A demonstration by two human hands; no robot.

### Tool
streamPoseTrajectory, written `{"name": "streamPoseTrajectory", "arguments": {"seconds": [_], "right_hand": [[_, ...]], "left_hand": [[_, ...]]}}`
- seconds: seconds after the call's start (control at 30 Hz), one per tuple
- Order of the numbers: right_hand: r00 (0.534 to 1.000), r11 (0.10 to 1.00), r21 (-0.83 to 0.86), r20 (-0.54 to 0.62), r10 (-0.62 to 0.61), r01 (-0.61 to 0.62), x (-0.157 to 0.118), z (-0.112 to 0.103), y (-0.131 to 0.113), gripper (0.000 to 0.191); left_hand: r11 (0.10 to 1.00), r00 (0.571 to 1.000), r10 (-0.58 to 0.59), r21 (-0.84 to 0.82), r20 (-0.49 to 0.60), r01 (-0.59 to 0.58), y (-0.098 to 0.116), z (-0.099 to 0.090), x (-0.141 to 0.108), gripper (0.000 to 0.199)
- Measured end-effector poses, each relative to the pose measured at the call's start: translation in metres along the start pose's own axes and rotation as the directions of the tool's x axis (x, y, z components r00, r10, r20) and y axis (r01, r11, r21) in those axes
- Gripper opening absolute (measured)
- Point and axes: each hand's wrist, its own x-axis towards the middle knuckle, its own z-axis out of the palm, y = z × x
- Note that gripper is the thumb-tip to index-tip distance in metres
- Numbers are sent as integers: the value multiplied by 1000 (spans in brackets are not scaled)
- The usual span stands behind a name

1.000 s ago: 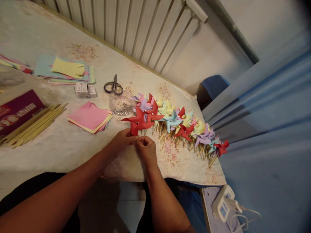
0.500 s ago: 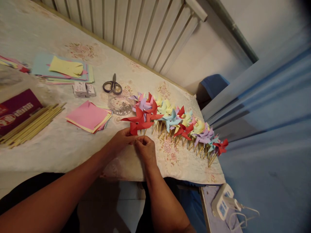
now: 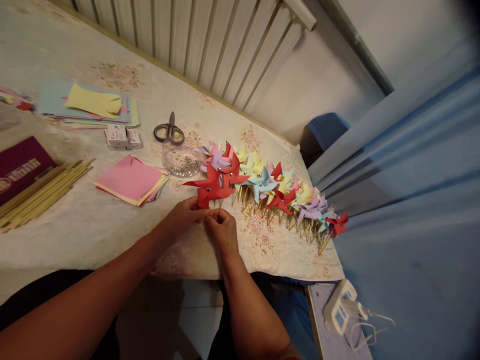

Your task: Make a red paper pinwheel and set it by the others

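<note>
Just above the table, my left hand (image 3: 188,213) is closed at the lower edge of a red paper pinwheel (image 3: 206,190), which faces up with a small pin at its centre. Against its fingertips, my right hand (image 3: 222,227) makes a pinch; whatever lies between those fingers is hidden. Behind and to the right lies a long row of finished pinwheels (image 3: 261,183) in red, yellow, blue and purple, their sticks pointing toward me. A clear round dish (image 3: 182,159) of small metal pins stands beyond my left hand. Left of it is a stack of coloured paper squares (image 3: 129,180).
Black-handled scissors (image 3: 169,131) lie behind the dish. Small white boxes (image 3: 122,138) sit before a pile of coloured paper (image 3: 92,106). Thin wooden sticks (image 3: 41,197) and a purple box (image 3: 24,167) are far left. A power strip (image 3: 340,307) rests low at right.
My view has shifted slightly, so everything appears a little farther left. Both hands keep nearly the same pose below the red pinwheel.
</note>
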Motion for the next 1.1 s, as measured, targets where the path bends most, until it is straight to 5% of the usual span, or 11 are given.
{"name": "streamPoseTrajectory", "arguments": {"seconds": [0.43,0.6,0.77,0.97,1.1], "right_hand": [[999,999,-33,-49,-21,19,2,0,1,11],[994,997,-55,-99,-50,45,-3,-2,1,5],[990,995,-88,-127,-57,46,-19,-15,9,5],[976,977,-196,-180,-121,84,-38,-56,19,6],[964,943,-297,-167,-208,152,-49,-93,22,8]], "left_hand": [[996,998,-26,87,62,21,-2,-9,1,31],[942,999,-18,335,-34,29,-12,-21,-3,33],[722,978,173,690,-116,-46,-17,-22,-16,33],[393,876,472,868,92,-303,-40,-18,-18,28],[203,840,518,931,160,-303,-46,-20,-18,29]]}}
